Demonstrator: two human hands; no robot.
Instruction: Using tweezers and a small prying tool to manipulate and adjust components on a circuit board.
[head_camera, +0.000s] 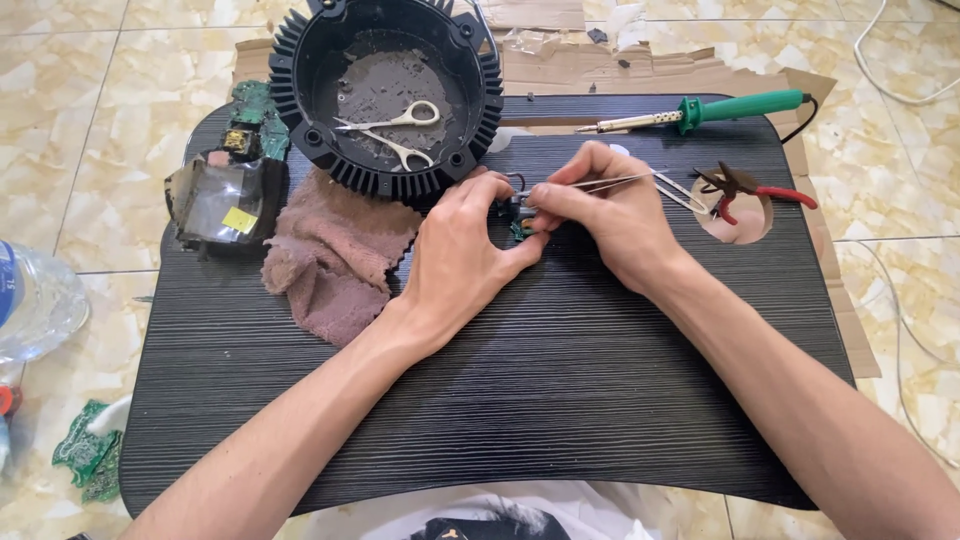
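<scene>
Two hands meet over one small green circuit board (518, 212) near the middle-back of the black ribbed worktop (560, 400), just in front of the finned housing. Left hand (462, 255) pinches and steadies the board between thumb and fingers; board mostly hidden, details too small to tell. Right hand (615, 215) closed on metal tweezers (590, 184), tips pointing left onto the board's top, other end sticking out right. Judgement: to do this picking well, keep the left grip firm and the board flat on the worktop, brace the right wrist on the surface, work tweezer tips square onto the part, light squeeze so nothing flicks away. Outward: round black finned housing (385, 90) just behind the hands, white-handled scissors (395, 130) lying inside it. Brownish rag (330, 255) touching the left hand's side, spread from housing toward the front. Left of the rag, a dark boxy module with yellow label (228, 205), another green board (255, 115) behind it. Right back: green-handled soldering iron (700, 110) lying crosswise, tip left. Red-handled pliers (750, 187) over a round cut-out in the worktop. Cardboard (600, 65) under the back edge. Tiled floor (60, 120), clear plastic bottle (30, 300) far left, green board scrap (88, 462) on the floor bottom left.
</scene>
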